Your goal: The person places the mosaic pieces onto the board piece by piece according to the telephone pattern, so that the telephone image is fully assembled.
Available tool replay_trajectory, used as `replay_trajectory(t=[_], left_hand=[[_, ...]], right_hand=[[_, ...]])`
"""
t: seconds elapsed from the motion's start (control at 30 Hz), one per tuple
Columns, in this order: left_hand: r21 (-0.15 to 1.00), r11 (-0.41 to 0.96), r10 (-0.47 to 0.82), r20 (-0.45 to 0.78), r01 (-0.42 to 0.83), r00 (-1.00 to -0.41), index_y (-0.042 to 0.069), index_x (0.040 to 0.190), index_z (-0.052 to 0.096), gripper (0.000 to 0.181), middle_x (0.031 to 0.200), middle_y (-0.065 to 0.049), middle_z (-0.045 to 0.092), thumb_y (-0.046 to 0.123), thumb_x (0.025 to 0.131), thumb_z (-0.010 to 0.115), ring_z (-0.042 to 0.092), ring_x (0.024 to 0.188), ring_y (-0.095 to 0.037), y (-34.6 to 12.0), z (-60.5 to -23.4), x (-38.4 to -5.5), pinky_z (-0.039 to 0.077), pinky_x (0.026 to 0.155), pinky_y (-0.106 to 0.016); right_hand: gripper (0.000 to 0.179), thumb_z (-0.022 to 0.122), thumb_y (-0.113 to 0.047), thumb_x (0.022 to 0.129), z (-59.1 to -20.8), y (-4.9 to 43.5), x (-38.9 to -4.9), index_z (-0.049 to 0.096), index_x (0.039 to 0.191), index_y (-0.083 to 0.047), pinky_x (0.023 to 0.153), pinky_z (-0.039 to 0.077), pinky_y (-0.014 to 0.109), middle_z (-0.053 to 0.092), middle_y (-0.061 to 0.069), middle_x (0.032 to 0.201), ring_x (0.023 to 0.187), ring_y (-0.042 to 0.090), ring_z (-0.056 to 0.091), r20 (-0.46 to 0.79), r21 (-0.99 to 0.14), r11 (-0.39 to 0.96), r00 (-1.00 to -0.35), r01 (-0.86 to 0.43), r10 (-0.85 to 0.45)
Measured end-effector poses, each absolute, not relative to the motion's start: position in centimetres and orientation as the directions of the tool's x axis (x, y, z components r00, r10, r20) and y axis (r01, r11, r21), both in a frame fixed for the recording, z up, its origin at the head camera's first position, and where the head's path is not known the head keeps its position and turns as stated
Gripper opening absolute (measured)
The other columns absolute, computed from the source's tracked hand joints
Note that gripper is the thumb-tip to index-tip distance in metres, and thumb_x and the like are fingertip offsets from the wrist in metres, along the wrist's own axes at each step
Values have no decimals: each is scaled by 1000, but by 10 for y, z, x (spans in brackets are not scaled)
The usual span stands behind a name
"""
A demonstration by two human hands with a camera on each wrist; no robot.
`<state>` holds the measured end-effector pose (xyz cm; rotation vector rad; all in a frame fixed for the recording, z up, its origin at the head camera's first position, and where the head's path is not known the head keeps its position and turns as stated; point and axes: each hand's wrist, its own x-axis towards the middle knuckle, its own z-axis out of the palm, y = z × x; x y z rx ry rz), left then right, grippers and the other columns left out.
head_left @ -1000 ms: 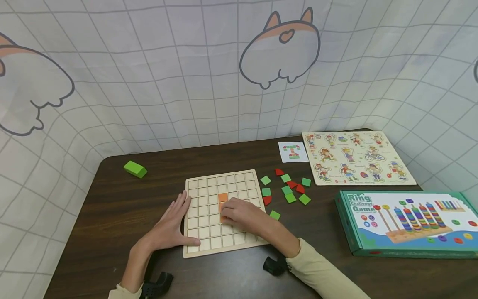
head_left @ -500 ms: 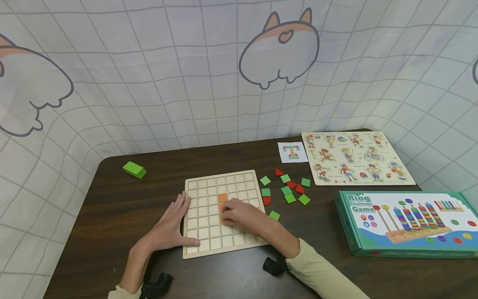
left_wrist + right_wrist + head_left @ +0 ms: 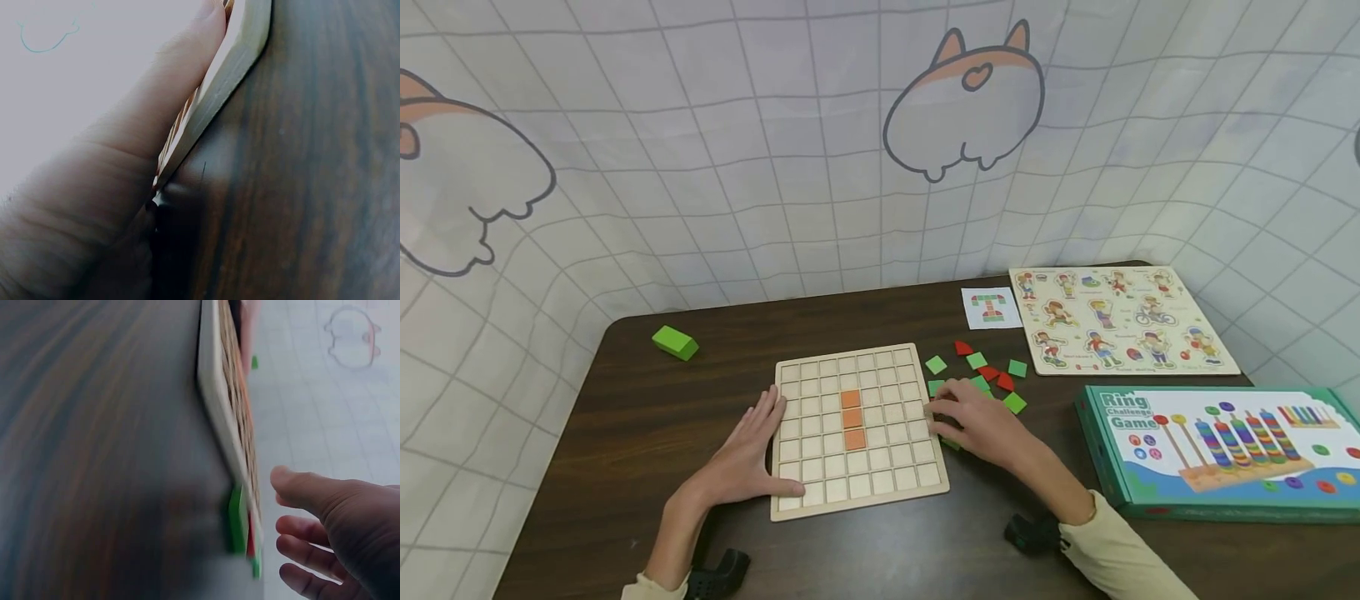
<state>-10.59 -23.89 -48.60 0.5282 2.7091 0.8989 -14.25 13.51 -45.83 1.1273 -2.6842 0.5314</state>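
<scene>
A wooden grid board [image 3: 887, 480] lies on the dark table, with a short column of orange square tiles [image 3: 853, 417] set in its middle cells. My left hand [image 3: 737, 460] rests at the board's left side, fingers straight along the edge and thumb lying on the near-left corner. Over the right edge hovers my right hand [image 3: 985, 423], its fingers loosely bent with nothing between them; the right wrist view shows a gap between thumb and fingers. Below it are green square tiles [image 3: 1015, 403] and red quarter-round tiles [image 3: 963, 348], some hidden by the hand.
Behind the loose tiles lies a white pattern card [image 3: 1011, 320]. A wooden picture puzzle [image 3: 1123, 321] is at the back right, with a green Ring Challenge Game box [image 3: 1213, 504] in front of it. A green block [image 3: 675, 342] sits at the back left.
My right hand has left the orange tiles and moved right to the board's right edge, uncovering the orange column. My left hand stays in place.
</scene>
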Motion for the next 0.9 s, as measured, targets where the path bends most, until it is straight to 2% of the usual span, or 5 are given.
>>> replay_trajectory(t=[0.3, 0.57, 0.77, 0.9], left_hand=[[612, 747, 406, -114, 258, -907, 5, 156, 6, 130, 165, -13, -6, 58, 65, 82, -3, 152, -36, -238, -486, -106, 7, 118, -59], [611, 742, 415, -99, 274, -904, 3, 156, 6, 129, 164, -17, -6, 58, 67, 81, -2, 151, -39, -237, -486, -107, 7, 117, -61], [622, 729, 423, -82, 285, -902, 2, 156, 7, 128, 164, -19, -5, 57, 67, 82, -1, 151, -42, -237, -485, -106, 7, 117, -61], [629, 729, 413, -87, 271, -907, 3, 156, 7, 129, 164, -17, -5, 57, 66, 82, -2, 151, -40, -237, -485, -105, 6, 118, -58]], right_hand=[[33, 73, -24, 87, -459, 150, -144, 71, 117, -11, 68, 47, 23, 62, 2, 102, 85, 11, 53, 251, -301, 691, -753, -658, -608], [42, 74, -25, 86, -461, 151, -145, 66, 125, -12, 70, 50, 25, 62, 2, 104, 87, 12, 56, 252, -296, 702, -761, -648, -597], [32, 74, -24, 86, -463, 152, -146, 73, 114, -8, 68, 48, 24, 60, 4, 104, 85, 12, 53, 194, -312, 698, -762, -645, -618], [23, 73, -24, 86, -463, 151, -146, 76, 103, -8, 68, 48, 24, 60, 3, 99, 83, 11, 52, 161, -347, 724, -798, -596, -580]])
